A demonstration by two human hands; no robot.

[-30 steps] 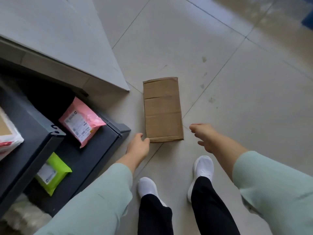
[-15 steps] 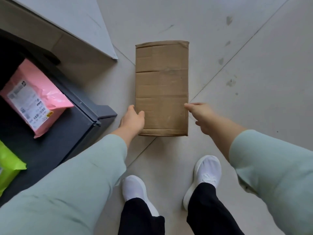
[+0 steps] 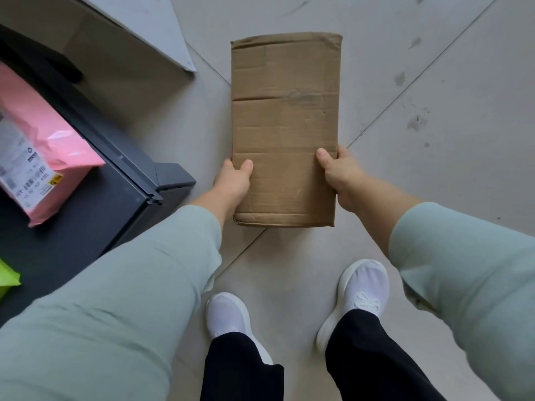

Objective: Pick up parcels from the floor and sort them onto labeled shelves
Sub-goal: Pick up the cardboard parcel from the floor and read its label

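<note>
Both hands clamp the brown cardboard box (image 3: pixel 285 128) between them near its closer end, left hand (image 3: pixel 231 183) and right hand (image 3: pixel 338 172) with thumbs on top, fingers underneath, likely steadying it for lifting off the floor (image 3: pixel 434 169).

A brown cardboard box (image 3: pixel 285 125), long, flat and creased, is seen with its broad face up above the floor (image 3: pixel 434 169), gripped at both sides near its close end. A pink parcel (image 3: pixel 43 157) with a printed label is laid on a dark shelf (image 3: pixel 115 198); a green parcel (image 3: pixel 7 280) is seen lower down.
</note>
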